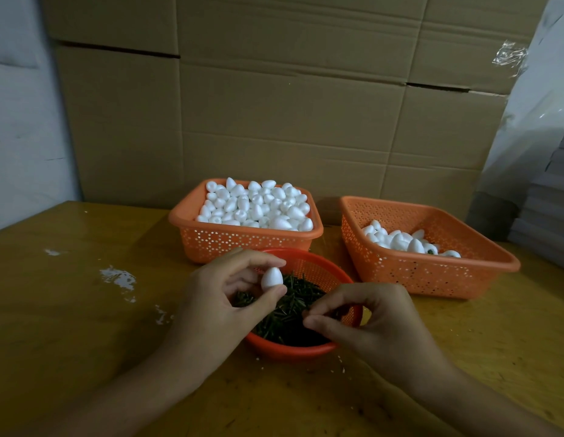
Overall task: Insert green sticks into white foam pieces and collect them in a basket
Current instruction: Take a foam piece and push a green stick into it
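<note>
Holding one white foam piece (272, 278) over the round basket (290, 353) of green sticks (290, 307).
Left grip (223, 298): thumb and forefinger pinch the piece, end to end. Right grip (369, 320): fingertips closed together at the sticks; whether one is caught, cannot tell. Behind, on the desk (85, 310): full basket (242, 238) of foam pieces; to its right, second basket (432, 268), a few pieces inside.

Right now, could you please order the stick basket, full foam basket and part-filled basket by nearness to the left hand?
1. Round stick basket, beneath the left hand.
2. Full foam basket, just behind it.
3. Part-filled basket, far right.
</note>
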`<state>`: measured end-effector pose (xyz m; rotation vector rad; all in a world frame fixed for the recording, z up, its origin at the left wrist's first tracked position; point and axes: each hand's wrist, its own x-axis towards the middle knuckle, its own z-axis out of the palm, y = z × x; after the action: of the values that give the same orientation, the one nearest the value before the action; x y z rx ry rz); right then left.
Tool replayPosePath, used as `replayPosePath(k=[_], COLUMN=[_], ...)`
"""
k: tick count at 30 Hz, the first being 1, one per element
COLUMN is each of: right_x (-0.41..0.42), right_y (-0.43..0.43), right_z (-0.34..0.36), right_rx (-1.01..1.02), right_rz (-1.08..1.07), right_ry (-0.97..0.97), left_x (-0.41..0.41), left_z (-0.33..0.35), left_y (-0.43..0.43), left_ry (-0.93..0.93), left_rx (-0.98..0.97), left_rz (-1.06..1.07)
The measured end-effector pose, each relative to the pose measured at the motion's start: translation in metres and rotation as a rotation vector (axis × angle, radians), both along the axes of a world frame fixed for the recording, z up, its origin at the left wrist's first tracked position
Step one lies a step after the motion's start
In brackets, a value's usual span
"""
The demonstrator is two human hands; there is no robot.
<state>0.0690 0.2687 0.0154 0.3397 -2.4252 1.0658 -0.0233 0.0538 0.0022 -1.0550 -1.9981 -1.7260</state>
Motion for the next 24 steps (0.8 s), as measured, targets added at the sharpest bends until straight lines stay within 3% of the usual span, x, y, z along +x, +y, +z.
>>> replayPosePath(k=[6, 12, 24], right_x=[0.000, 0.000, 0.002], right_y=[0.000, -0.003, -0.006], right_z=[-0.007, -0.010, -0.011], right_rx=[-0.014, 0.031, -0.001], right_rz=[-0.030, -0.046, 0.011], right_ry=[0.076, 0.103, 0.117], left_x=[0.003, 0.000, -0.001], left_z=[0.000, 0.007, 0.010], left_y=[0.000, -0.001, -0.003], left_ry=[-0.024, -0.117, -0.091], left_rx=[-0.035, 0.081, 0.041], left_rz=[-0.043, -0.174, -0.240])
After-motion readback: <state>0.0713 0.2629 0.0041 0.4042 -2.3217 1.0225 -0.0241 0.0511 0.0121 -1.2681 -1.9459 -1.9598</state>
